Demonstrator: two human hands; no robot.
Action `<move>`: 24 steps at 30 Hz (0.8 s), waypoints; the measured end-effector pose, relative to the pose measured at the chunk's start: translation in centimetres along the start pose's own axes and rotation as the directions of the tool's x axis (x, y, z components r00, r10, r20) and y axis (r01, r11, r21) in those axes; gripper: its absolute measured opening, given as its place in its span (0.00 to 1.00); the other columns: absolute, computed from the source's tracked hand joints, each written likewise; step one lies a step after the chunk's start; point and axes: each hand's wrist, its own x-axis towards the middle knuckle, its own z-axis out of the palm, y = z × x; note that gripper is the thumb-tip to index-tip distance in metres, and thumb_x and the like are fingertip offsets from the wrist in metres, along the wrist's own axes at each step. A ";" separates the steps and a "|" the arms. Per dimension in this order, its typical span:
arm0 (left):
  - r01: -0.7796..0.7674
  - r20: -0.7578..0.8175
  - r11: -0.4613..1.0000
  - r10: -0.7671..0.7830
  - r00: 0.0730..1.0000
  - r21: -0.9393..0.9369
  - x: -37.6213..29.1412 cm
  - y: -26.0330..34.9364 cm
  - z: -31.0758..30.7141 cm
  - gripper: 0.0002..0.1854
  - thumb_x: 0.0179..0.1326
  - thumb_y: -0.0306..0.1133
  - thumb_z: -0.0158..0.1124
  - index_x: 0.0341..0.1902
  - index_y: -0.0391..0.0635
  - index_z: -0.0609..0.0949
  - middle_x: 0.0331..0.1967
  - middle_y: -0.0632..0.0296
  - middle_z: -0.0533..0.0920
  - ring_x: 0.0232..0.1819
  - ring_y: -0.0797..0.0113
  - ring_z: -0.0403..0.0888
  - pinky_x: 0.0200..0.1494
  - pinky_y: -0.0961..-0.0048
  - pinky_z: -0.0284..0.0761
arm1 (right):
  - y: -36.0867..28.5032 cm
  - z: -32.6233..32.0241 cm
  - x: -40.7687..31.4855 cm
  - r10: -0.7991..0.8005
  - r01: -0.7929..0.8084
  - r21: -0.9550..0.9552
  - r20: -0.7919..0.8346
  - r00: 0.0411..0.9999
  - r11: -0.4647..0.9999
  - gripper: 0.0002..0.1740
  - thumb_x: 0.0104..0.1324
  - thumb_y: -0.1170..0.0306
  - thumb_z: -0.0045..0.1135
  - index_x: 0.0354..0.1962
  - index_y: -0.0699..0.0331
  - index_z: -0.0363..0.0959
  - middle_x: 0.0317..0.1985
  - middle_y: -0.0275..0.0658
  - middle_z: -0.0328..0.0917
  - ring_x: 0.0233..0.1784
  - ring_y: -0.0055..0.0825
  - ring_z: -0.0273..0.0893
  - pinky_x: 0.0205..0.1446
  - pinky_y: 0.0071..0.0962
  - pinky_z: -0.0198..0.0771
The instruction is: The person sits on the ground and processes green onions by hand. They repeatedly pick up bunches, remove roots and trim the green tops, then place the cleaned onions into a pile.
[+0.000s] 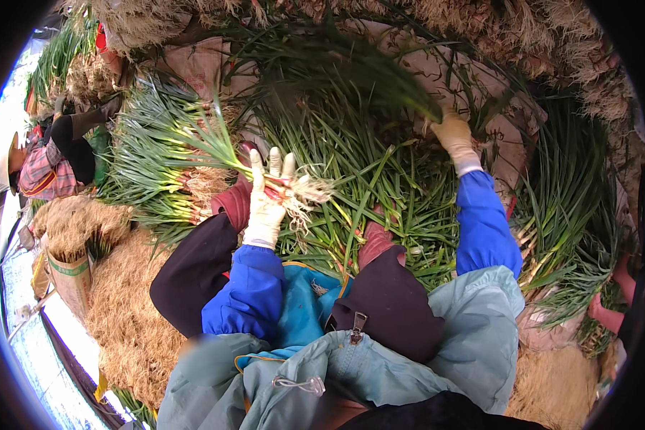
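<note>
My left hand [264, 207], in a pale glove, holds a small bunch of scallions [223, 142] by its reddish bases. White roots hang out past the fingers to the right, and the green leaves point up and left. Farther out on the right, my right hand [454, 133], in a yellowish glove, grips the end of a bundle of long green leaves [398, 86]. That bundle is blurred, and the fingers are partly hidden. Between and beyond my hands lies a broad heap of loose scallions [333, 140], spread around my boots [376, 242].
Trimmed scallions [161, 156] lie in rows at left, roots facing inward. More scallions [559, 204] lie at right, over sacking [494, 145]. Dense root-end piles [134, 301] stand at lower left and along the top. Another person [54, 161] sits at far left beside a sack [70, 274].
</note>
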 end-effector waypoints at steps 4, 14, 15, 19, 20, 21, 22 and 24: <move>0.121 0.274 0.956 -0.045 0.961 -0.268 0.3 0.6 2.6 0.19 0.70 0.39 0.47 0.64 0.68 0.69 0.34 0.74 0.74 0.24 0.84 0.65 0.30 0.77 0.65 | 2.2 -4.8 -5.0 0.145 -0.054 0.768 -0.052 0.988 0.638 0.28 0.60 0.53 0.56 0.48 0.66 0.71 0.31 0.41 0.79 0.32 0.30 0.78 0.34 0.27 0.70; 0.303 0.303 0.914 -0.218 0.928 -0.270 3.6 -4.5 4.1 0.20 0.66 0.39 0.54 0.61 0.51 0.73 0.16 0.76 0.62 0.16 0.82 0.60 0.34 0.76 0.66 | 9.9 -6.6 -5.0 0.273 -0.220 0.398 -0.082 0.959 0.891 0.27 0.54 0.55 0.58 0.45 0.66 0.74 0.39 0.57 0.77 0.48 0.49 0.74 0.52 0.38 0.66; 0.332 0.328 0.910 -0.243 0.913 -0.249 3.9 -4.9 4.2 0.19 0.66 0.38 0.54 0.60 0.52 0.74 0.16 0.75 0.62 0.16 0.83 0.60 0.33 0.77 0.65 | 10.3 -6.4 -5.4 0.290 -0.288 0.100 -0.007 0.957 0.952 0.31 0.55 0.53 0.57 0.50 0.68 0.71 0.43 0.58 0.76 0.51 0.48 0.73 0.55 0.37 0.66; 0.380 0.303 0.908 -0.318 0.898 -0.174 4.0 -6.8 5.7 0.15 0.63 0.35 0.59 0.54 0.54 0.77 0.24 0.73 0.68 0.17 0.82 0.58 0.32 0.77 0.64 | 10.1 -5.4 -7.1 0.301 -0.239 0.419 -0.087 0.950 0.876 0.36 0.61 0.51 0.53 0.56 0.73 0.65 0.51 0.59 0.72 0.57 0.46 0.70 0.58 0.34 0.64; 0.390 0.245 0.909 -0.349 0.904 -0.144 3.8 -7.4 6.3 0.13 0.63 0.34 0.60 0.51 0.54 0.76 0.25 0.73 0.69 0.18 0.82 0.59 0.32 0.78 0.64 | 9.7 -5.2 -7.5 0.287 -0.199 0.509 -0.098 0.953 0.838 0.37 0.62 0.51 0.52 0.56 0.75 0.64 0.52 0.59 0.71 0.59 0.46 0.69 0.59 0.33 0.63; 0.413 0.257 0.906 -0.380 0.889 -0.087 4.2 -8.3 7.0 0.12 0.62 0.33 0.61 0.49 0.54 0.76 0.26 0.73 0.70 0.18 0.82 0.60 0.31 0.78 0.64 | 8.8 -4.7 -8.0 0.354 -0.272 0.611 -0.014 0.935 0.743 0.33 0.64 0.52 0.52 0.55 0.74 0.66 0.50 0.55 0.74 0.52 0.40 0.76 0.53 0.29 0.69; 0.447 0.117 0.889 -0.437 0.892 -0.093 4.0 -9.2 7.7 0.09 0.61 0.30 0.61 0.44 0.54 0.74 0.25 0.73 0.70 0.19 0.83 0.61 0.31 0.78 0.64 | 8.1 -4.7 -8.2 0.285 -0.216 0.827 0.071 0.956 0.519 0.32 0.64 0.52 0.53 0.53 0.74 0.68 0.45 0.50 0.77 0.44 0.32 0.77 0.48 0.26 0.71; 0.513 -0.007 0.840 -0.520 0.854 0.175 4.6 -11.8 8.7 0.07 0.61 0.30 0.62 0.41 0.53 0.74 0.33 0.71 0.77 0.22 0.80 0.69 0.31 0.81 0.67 | 5.5 -3.7 -10.3 0.183 -0.221 0.942 0.178 0.967 0.252 0.28 0.64 0.52 0.55 0.46 0.71 0.71 0.32 0.39 0.78 0.31 0.21 0.77 0.36 0.20 0.70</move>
